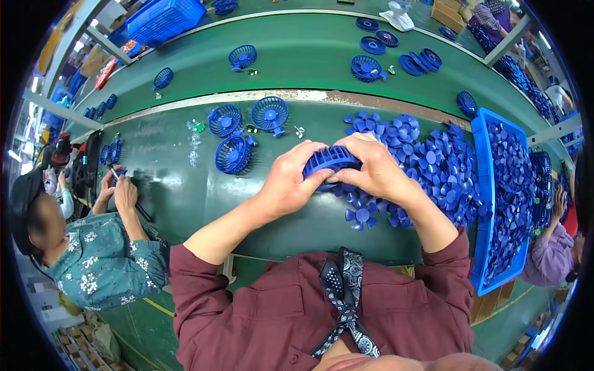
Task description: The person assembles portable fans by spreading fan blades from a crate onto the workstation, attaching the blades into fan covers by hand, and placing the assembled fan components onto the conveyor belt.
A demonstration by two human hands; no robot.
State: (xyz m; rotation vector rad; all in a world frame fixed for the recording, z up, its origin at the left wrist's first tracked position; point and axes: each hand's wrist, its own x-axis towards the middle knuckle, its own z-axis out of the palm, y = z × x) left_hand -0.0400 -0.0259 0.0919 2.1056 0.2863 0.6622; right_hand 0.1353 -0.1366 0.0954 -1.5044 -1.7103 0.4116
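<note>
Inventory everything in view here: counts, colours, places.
Held fan housing: one, blue, picture centre
Loose housings: three, blue, left of centre
Small boards: several, green, beside those
Fan blades: uncountable, blue, piled right of centre
Tray: one, blue, right, filled with blades
Bench: one, green, beneath the pile
Far housings: several, blue, on green strip beyond
Crate: one, blue, upper left
Co-workers: several, mixed clothing, outer edges
Left hand, right hand: two, bare, around the held fan housing
</note>
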